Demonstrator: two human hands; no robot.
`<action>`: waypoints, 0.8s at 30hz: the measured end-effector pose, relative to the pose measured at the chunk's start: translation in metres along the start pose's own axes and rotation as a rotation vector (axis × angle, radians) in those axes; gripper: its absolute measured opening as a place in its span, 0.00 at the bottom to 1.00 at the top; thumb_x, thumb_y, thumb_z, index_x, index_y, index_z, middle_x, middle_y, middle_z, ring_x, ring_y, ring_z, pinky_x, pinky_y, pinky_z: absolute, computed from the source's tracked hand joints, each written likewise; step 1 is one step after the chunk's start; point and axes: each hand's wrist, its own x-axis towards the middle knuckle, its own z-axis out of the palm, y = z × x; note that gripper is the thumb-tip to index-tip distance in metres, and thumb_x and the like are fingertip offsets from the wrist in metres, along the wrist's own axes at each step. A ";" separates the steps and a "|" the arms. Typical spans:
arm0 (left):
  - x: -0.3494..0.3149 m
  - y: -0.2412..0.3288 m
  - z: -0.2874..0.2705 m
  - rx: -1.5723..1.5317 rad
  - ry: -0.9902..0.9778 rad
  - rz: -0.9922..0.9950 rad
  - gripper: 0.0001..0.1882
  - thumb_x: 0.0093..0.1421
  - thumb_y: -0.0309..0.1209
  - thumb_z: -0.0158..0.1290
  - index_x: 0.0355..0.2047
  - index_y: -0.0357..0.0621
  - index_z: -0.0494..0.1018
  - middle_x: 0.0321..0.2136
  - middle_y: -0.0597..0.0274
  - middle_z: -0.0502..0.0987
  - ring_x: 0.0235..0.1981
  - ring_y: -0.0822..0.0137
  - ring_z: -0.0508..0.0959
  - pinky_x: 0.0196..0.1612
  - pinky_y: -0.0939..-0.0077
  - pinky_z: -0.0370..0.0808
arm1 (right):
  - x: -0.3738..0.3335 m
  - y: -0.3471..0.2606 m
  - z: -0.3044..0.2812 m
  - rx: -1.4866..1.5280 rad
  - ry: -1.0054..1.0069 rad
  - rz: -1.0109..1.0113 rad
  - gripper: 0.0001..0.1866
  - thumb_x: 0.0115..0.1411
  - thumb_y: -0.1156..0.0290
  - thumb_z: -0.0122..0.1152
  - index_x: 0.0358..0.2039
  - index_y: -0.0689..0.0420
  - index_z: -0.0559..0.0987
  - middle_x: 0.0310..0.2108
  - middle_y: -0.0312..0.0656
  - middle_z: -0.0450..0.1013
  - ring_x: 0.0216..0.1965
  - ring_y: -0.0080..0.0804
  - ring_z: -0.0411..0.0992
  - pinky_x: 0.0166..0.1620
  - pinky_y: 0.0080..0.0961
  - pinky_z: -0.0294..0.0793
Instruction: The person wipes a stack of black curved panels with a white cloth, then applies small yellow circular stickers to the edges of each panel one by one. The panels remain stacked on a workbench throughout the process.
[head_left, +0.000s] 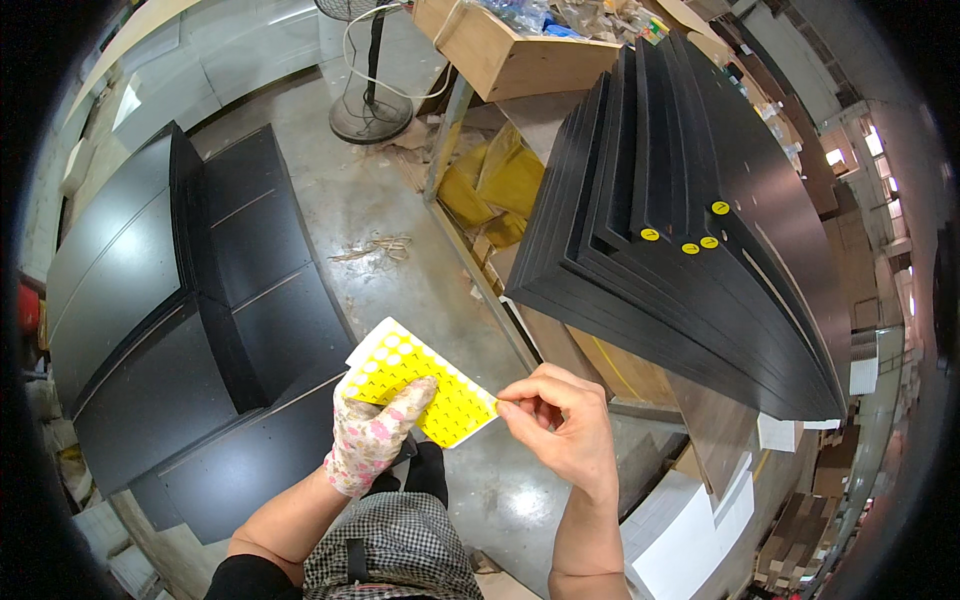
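Observation:
My left hand (372, 440), in a flowered glove, is closed on a sheet of round yellow stickers (455, 425), thumb on top. Several white gaps show at the sheet's upper left, where stickers are gone. My bare right hand (560, 425) pinches at the sheet's right corner, with a round yellow sticker (497, 407) at its fingertips. Whether that sticker is fully off the sheet, I cannot make out. Beyond my right hand stands a stack of black panels (640, 290); several bear a round yellow sticker (720, 208) near the corner.
More black panels (130, 240) lie in stacks at the left. A fan (370, 120) stands on the concrete floor (370, 210) ahead. Past it, a wooden box (520, 65) holds plastic bags and clutter. White sheets (680, 530) lie at the lower right.

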 end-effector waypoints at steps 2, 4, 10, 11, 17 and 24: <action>0.000 0.000 0.001 -0.010 0.005 -0.008 0.15 0.55 0.20 0.55 0.44 0.37 0.72 0.37 0.62 0.78 0.37 0.72 0.77 0.44 0.76 0.74 | 0.000 0.000 0.002 -0.011 -0.004 0.017 0.04 0.46 0.81 0.63 0.26 0.63 0.80 0.19 0.31 0.67 0.18 0.12 0.59 0.20 0.12 0.55; 0.000 -0.001 0.003 -0.083 -0.012 -0.009 0.14 0.55 0.20 0.55 0.44 0.37 0.72 0.36 0.62 0.78 0.37 0.72 0.77 0.43 0.76 0.74 | 0.000 -0.002 0.002 -0.038 0.013 -0.005 0.03 0.45 0.81 0.63 0.24 0.63 0.79 0.18 0.31 0.66 0.17 0.12 0.59 0.20 0.11 0.55; 0.005 -0.007 0.000 -0.001 0.163 0.042 0.14 0.55 0.21 0.56 0.43 0.37 0.72 0.36 0.62 0.77 0.36 0.73 0.77 0.41 0.77 0.74 | 0.009 -0.011 -0.001 0.024 0.384 -0.313 0.06 0.43 0.83 0.64 0.20 0.60 0.76 0.18 0.31 0.65 0.17 0.14 0.58 0.20 0.12 0.54; 0.008 -0.009 -0.002 -0.013 0.184 0.039 0.14 0.55 0.21 0.56 0.43 0.37 0.72 0.36 0.62 0.77 0.36 0.73 0.77 0.42 0.77 0.74 | 0.016 -0.012 -0.002 0.037 0.527 -0.431 0.06 0.45 0.83 0.62 0.22 0.61 0.75 0.19 0.31 0.66 0.18 0.14 0.58 0.20 0.11 0.55; 0.005 -0.014 -0.003 -0.051 0.183 0.022 0.13 0.55 0.22 0.56 0.42 0.40 0.72 0.36 0.63 0.77 0.36 0.73 0.77 0.41 0.77 0.74 | 0.054 -0.016 -0.003 0.079 1.050 -0.540 0.05 0.53 0.82 0.62 0.30 0.64 0.75 0.23 0.33 0.69 0.19 0.10 0.58 0.23 0.07 0.58; -0.001 -0.015 -0.004 -0.015 0.196 -0.008 0.13 0.54 0.23 0.56 0.41 0.38 0.72 0.35 0.63 0.77 0.35 0.73 0.77 0.41 0.77 0.74 | 0.056 -0.019 -0.004 0.090 1.091 -0.489 0.05 0.55 0.79 0.62 0.31 0.65 0.75 0.25 0.33 0.70 0.21 0.10 0.60 0.24 0.07 0.60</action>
